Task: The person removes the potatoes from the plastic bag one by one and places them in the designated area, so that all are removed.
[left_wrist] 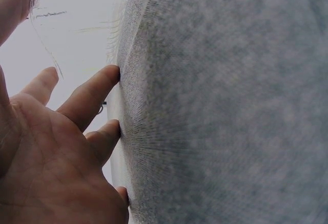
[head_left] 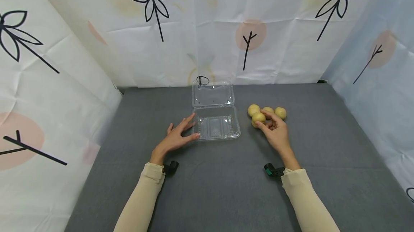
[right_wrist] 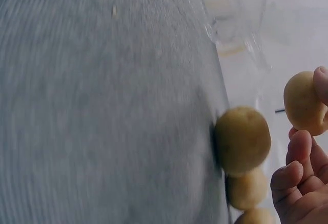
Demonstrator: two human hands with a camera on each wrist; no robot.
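Observation:
My right hand [head_left: 275,133] pinches a round yellow fruit [head_left: 258,117] between thumb and fingers. The right wrist view has this held fruit [right_wrist: 303,103] lifted off the cloth, above the others. Several like it lie grouped around that hand, among them one fruit [head_left: 253,110] behind it and another fruit [head_left: 280,113] to its right. To the left stands a transparent plastic clamshell box [head_left: 215,139], its lid [head_left: 213,95] folded back toward the wall. At the box's left side is my left hand [head_left: 176,138], fingers spread, with thumb and fingertips right at the rim.
A grey cloth [head_left: 213,189] covers the table. White printed sheets [head_left: 216,27] hang behind it and along both sides. Each wrist carries a small dark camera, such as the one on the right wrist [head_left: 274,170].

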